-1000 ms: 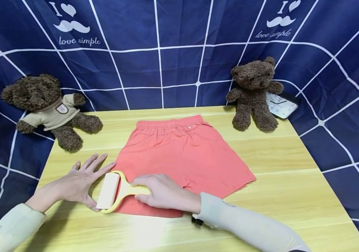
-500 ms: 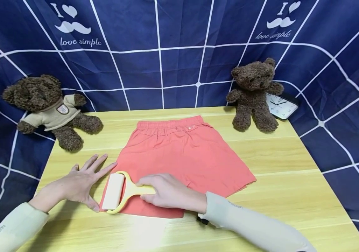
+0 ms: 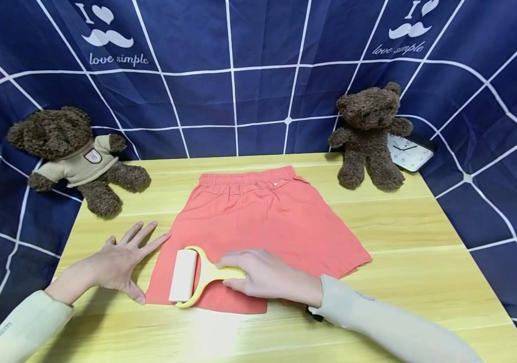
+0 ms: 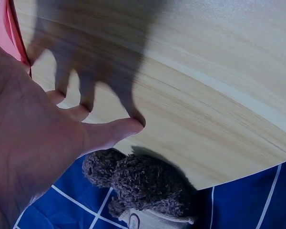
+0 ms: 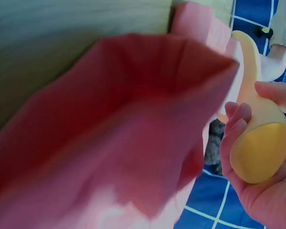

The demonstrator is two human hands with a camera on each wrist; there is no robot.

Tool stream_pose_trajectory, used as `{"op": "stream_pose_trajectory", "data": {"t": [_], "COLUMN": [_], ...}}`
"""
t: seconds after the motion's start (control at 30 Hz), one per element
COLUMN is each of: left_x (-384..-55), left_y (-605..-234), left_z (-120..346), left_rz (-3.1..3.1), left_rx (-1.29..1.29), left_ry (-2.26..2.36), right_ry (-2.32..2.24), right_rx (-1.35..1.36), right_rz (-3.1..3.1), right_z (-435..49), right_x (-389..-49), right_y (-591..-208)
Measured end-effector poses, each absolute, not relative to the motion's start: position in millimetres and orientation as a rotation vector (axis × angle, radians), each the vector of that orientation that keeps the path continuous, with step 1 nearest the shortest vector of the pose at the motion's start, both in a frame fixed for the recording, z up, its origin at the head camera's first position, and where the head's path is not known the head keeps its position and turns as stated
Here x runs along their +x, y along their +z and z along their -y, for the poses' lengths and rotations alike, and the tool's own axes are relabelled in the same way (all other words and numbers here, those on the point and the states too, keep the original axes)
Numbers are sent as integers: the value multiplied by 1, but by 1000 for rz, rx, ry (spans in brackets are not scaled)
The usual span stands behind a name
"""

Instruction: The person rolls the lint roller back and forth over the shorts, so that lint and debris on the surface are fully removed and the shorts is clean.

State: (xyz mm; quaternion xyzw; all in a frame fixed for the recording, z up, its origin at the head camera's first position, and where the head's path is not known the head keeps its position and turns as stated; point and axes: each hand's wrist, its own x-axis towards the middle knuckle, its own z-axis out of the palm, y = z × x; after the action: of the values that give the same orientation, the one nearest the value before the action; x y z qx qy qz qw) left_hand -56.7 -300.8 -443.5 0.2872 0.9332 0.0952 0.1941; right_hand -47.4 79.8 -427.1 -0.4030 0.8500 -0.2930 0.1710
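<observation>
Coral-pink shorts point(image 3: 249, 227) lie flat on the wooden table, waistband toward the back. My right hand point(image 3: 263, 275) grips the yellow handle of a lint roller point(image 3: 183, 276), whose white cylinder rests on the left leg of the shorts. In the right wrist view my fingers curl round the handle's thick end point(image 5: 262, 152), and a leg opening point(image 5: 143, 81) of the shorts fills much of the picture. With fingers spread, my left hand point(image 3: 115, 264) touches the left edge of the shorts at thumb and index finger. Its palm shows in the left wrist view.
A teddy bear point(image 3: 79, 161) in a beige shirt sits at the table's back left. Another brown bear point(image 3: 369, 136) stands at the back right, partly covering a white-faced clock point(image 3: 408, 151). Dark blue cloth point(image 3: 258, 101) with white lines surrounds the table point(image 3: 422, 272).
My right hand has drawn the lint roller rightward, from the left edge of the shorts onto the leg. The left hand has stayed nearly in place at the edge.
</observation>
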Motion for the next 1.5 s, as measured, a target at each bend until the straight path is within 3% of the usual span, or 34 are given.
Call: {"op": "stream_pose_trajectory", "data": {"t": [0.87, 1.5], "left_x": [-58, -54], "left_y": [-439, -439], "left_z": [297, 295], "left_rz": [-2579, -2565], "left_rx": [781, 768], "left_ry": [252, 253], "right_ry": [-743, -776], "right_rx": [-1283, -1285], "right_rz": [-2309, -2279], "right_z": [-179, -263], "right_x": [-78, -100], "right_y": [-401, -404]}}
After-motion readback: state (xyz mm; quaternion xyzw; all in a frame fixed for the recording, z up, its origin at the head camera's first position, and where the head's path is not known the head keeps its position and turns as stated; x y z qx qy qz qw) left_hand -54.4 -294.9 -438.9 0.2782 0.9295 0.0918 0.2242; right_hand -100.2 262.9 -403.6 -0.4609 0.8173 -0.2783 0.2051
